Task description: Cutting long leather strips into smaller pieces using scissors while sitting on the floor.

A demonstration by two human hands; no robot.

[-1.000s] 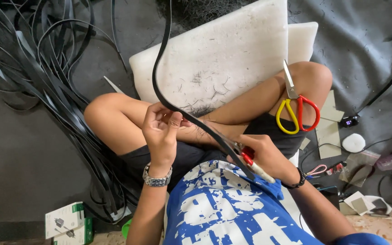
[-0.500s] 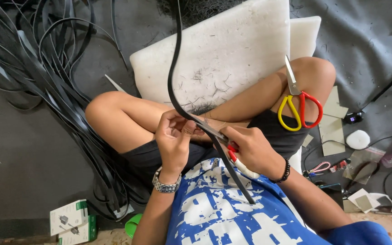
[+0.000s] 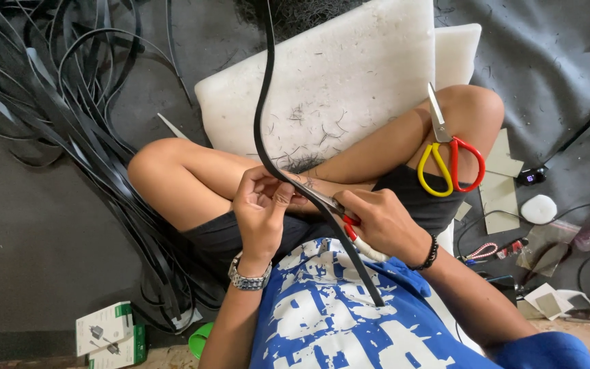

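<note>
A long, thin black rubber strip [image 3: 265,123] curves down over the white foam board [image 3: 349,82] into the lap, pinched by the left hand [image 3: 262,208], while the right hand [image 3: 384,222] grips a red-handled cutter [image 3: 345,220] against it.

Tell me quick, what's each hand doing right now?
Left hand: fingers closed, pinching the black strip.
Right hand: closed around a small red-handled cutting tool, its blade against the strip.

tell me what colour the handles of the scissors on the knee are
One yellow, one red, on the scissors resting on the knee, clear in the head view.
</note>
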